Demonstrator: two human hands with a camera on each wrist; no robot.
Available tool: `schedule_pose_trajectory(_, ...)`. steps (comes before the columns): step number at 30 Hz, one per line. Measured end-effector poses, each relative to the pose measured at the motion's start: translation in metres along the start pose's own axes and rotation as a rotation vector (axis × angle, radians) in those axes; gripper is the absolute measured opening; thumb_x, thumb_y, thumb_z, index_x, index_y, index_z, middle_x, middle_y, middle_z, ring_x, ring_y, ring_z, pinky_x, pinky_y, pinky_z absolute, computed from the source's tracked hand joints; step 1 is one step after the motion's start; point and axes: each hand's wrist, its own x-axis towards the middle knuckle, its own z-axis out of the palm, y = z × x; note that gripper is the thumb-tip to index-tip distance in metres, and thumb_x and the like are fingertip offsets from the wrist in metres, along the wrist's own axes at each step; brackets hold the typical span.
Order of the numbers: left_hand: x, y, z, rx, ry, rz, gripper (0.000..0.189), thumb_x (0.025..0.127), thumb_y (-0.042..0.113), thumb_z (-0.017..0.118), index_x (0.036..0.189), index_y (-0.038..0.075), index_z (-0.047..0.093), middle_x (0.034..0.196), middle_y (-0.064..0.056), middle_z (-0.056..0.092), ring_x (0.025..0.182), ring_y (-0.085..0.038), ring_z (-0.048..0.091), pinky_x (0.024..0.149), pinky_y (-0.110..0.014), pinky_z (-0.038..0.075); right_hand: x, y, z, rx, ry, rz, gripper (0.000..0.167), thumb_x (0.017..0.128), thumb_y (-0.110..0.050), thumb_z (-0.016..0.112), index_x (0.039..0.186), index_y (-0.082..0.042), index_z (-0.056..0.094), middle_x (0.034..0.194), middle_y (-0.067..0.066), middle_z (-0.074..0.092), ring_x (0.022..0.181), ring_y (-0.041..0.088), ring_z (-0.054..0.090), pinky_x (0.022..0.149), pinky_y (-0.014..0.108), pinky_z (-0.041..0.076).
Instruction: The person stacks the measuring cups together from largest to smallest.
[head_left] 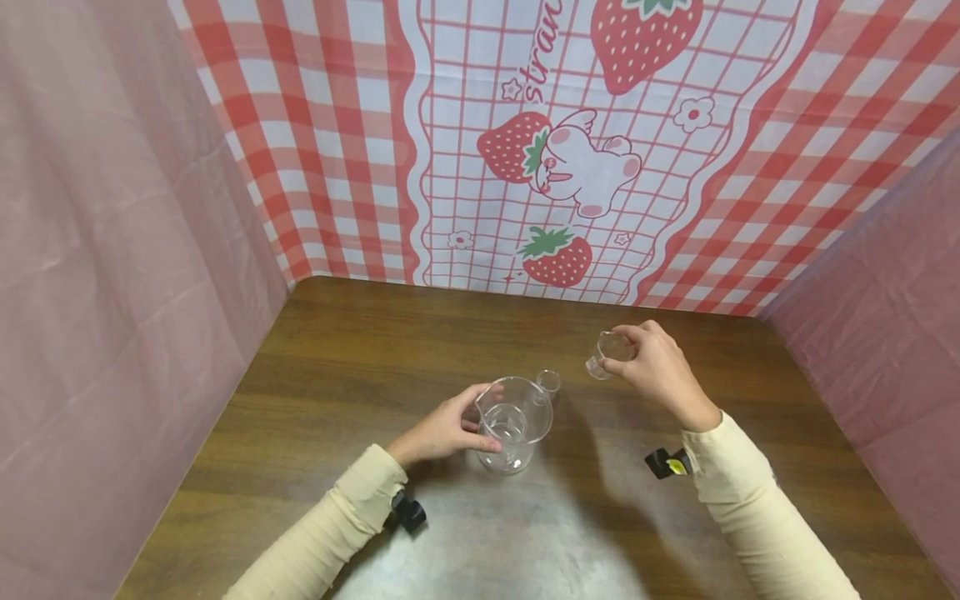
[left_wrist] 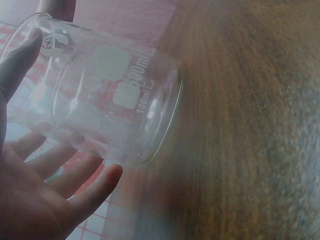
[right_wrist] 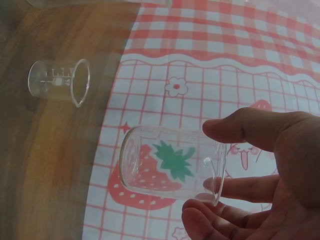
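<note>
My left hand [head_left: 441,429] holds a large clear glass beaker [head_left: 531,432] from its left side, thumb at the front and fingers behind. White marks, one reading 100ml, show on the glass in the left wrist view. A smaller beaker [left_wrist: 75,107] is nested inside it. Farther back on the right, my right hand [head_left: 662,367] pinches a small glass beaker [right_wrist: 167,165] near its rim, base away from the palm. The smallest beaker [right_wrist: 57,80] stands upright on the table, just behind the large one in the head view.
Everything is over a brown wooden table [head_left: 360,342]. A red-and-white strawberry cloth [head_left: 465,200] hangs along its back edge, with pink curtains [head_left: 150,250] at both sides. Each sleeved wrist carries a small black camera [head_left: 409,512].
</note>
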Motion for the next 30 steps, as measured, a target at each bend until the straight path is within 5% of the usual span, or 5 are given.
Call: schedule_pose_trajectory(30, 0.001, 0.0, 0.001, 0.0, 0.004, -0.009, 0.077, 0.079, 0.01, 0.079, 0.144, 0.003, 0.038, 0.149, -0.019, 0.043, 0.129, -0.039, 0.051, 0.1, -0.045, 0.053, -0.004, -0.025, -0.006, 0.008, 0.007, -0.075, 0.045, 0.076, -0.018, 0.078, 0.116, 0.002, 0.067, 0.088, 0.013, 0.054, 0.076, 0.022, 0.051, 0.063, 0.03, 0.037)
